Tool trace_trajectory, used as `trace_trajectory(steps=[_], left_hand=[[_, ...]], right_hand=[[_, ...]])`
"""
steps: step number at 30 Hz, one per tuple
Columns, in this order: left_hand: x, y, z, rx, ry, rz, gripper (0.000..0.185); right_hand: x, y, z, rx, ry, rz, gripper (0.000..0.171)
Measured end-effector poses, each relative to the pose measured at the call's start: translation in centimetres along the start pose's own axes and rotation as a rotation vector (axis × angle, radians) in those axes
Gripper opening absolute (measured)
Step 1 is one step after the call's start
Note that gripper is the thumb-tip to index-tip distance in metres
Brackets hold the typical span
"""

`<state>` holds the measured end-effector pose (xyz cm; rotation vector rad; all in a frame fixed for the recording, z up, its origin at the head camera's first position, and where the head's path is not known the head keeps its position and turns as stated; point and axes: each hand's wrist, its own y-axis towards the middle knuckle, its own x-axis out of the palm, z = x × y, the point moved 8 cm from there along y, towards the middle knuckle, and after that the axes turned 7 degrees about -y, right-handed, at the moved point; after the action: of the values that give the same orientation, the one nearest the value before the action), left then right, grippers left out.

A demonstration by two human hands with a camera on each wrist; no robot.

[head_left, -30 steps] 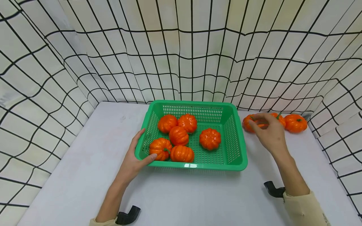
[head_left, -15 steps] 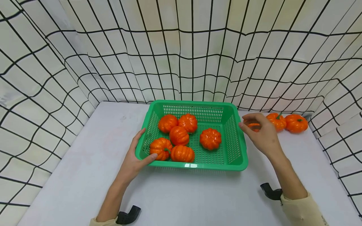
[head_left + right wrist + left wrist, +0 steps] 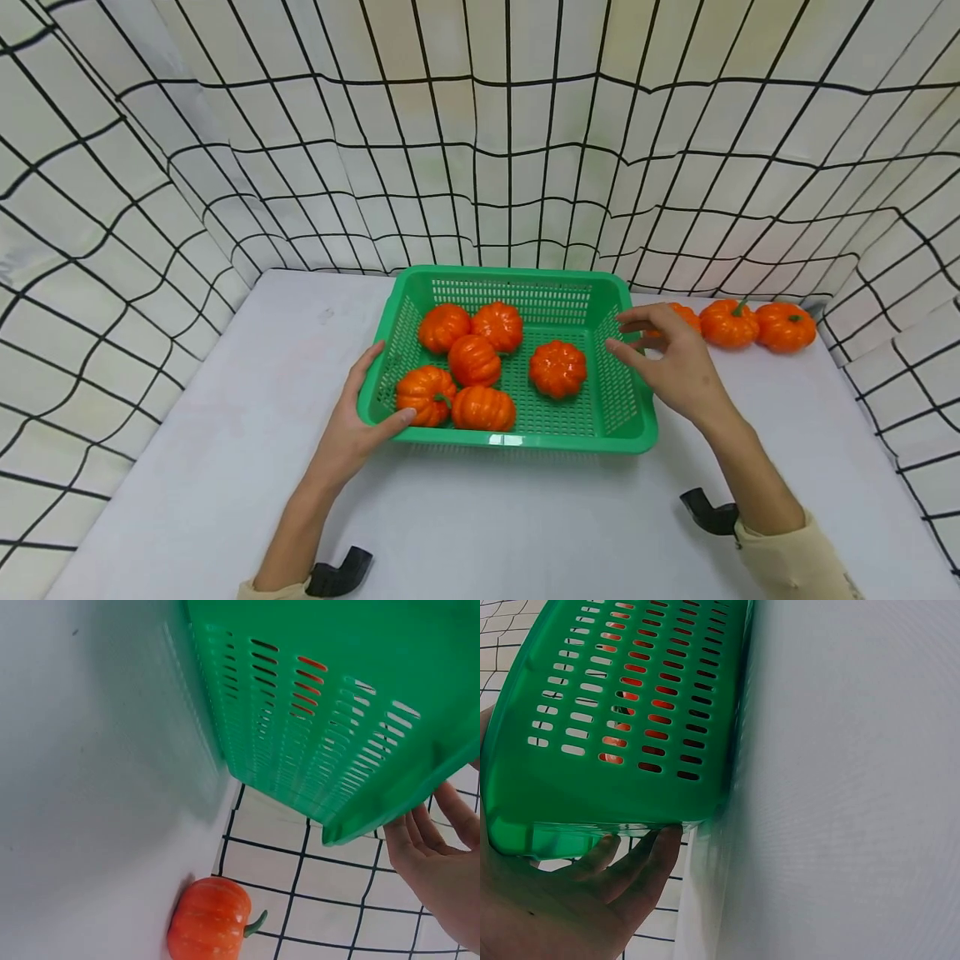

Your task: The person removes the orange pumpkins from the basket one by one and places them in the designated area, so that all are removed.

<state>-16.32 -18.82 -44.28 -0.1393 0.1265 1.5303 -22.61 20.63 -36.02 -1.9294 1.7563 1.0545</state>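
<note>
A green plastic basket (image 3: 517, 442) sits on the white table with several small orange pumpkins inside. My left hand (image 3: 358, 429) grips its front left corner, thumb over the front rim and fingers along the outside of the left end, as the left wrist view also shows. Over the right rim hovers my right hand (image 3: 671, 362), thumb and fingers apart and slightly bent, with nothing seen between them. The nearest pumpkin in the basket (image 3: 558, 369) lies left of its fingertips. Behind that hand, partly hidden, a pumpkin (image 3: 684, 317) rests on the table.
Two more pumpkins, one (image 3: 729, 323) with a green stem and another (image 3: 785, 327), stand in the row right of the basket. Black-grid netting (image 3: 510, 154) over white walls encloses the back and sides of the table (image 3: 525, 525). A black curved piece is at each wrist.
My right hand has moved left from over the pumpkins on the table to over the basket's right rim. The left hand, basket and pumpkins have stayed put.
</note>
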Motion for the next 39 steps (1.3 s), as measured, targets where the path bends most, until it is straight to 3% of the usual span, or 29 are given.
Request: trace_trajectory(steps=[6, 13, 32, 39], left_hand=[[-0.3, -0.2, 0.0, -0.004, -0.005, 0.001, 0.093], [-0.3, -0.3, -0.3, -0.014, -0.008, 0.005, 0.093], [0.1, 0.1, 0.1, 0.001, 0.000, 0.002, 0.093], [0.1, 0.0, 0.0, -0.006, 0.003, 0.006, 0.093]], right_hand=[[1.7, 0.0, -1.0, -0.045, 0.043, -0.041, 0.040], [3.3, -0.2, -1.9, -0.066, -0.005, -0.087, 0.040], [5.0, 0.3, -2.3, 0.015, -0.046, -0.204, 0.051], [6.0, 0.5, -2.3, 0.057, -0.110, -0.266, 0.055]])
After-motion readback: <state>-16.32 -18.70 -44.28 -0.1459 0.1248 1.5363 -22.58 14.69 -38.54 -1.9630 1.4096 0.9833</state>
